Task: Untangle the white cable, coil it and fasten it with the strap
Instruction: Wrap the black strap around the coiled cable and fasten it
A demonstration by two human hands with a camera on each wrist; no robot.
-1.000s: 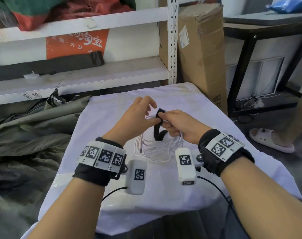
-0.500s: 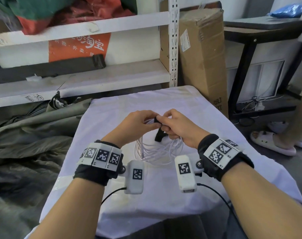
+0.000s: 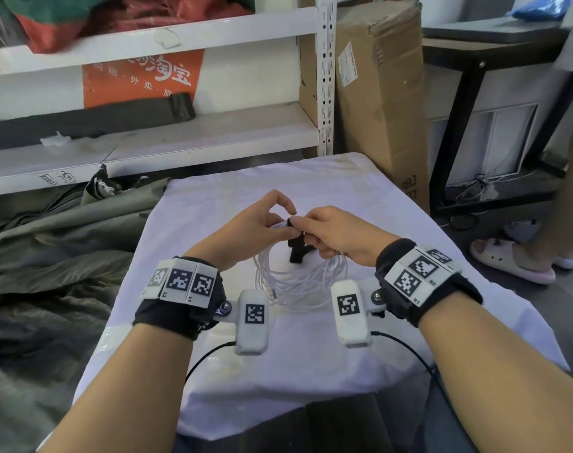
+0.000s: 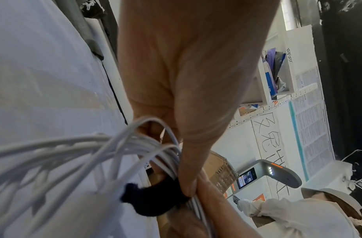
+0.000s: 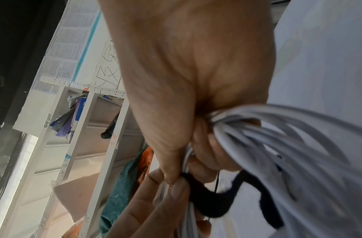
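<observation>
On my left I see the left hand [image 3: 245, 228] pinching the gathered loops of the white cable [image 3: 298, 276] between thumb and fingertips, beside the black strap [image 4: 153, 201]. The coil hangs from both hands above the white-covered counter [image 3: 311, 371], its lower loops near the cloth. To the right, my right hand [image 3: 337, 233] grips the same bundle, thumb and fingers pinching the strap wound round it, the strap's loose end dangling below.

Our left hand [image 3: 245, 228] and right hand [image 3: 339, 235] meet fingertip to fingertip, both pinching, forearms angled inward.
</observation>
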